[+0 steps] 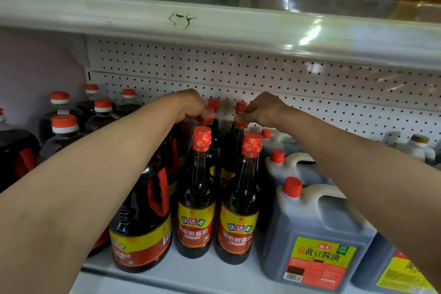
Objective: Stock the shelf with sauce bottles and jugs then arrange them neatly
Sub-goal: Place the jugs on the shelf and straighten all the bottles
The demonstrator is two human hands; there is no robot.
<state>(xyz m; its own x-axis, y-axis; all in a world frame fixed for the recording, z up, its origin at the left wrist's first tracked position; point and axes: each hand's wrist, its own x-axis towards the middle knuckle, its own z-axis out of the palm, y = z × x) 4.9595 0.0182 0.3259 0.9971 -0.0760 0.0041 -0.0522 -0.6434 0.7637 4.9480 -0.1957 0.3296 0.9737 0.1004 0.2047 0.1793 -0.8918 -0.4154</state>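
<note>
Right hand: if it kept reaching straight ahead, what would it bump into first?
Probably the rear bottle just beyond the right hand, then the pegboard; depth is hard to judge.

Below my left hand (191, 106) I see dark sauce bottles (196, 200) with speckled red caps and yellow-and-red labels, grey jugs (315, 234) with plain red caps under my right hand (260, 110), and white dotted pegboard (310, 83) behind.

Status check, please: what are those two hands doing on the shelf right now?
Left hand grips second-row bottle cap. Right hand pinches neighbouring cap. Front bottles close below.
</note>
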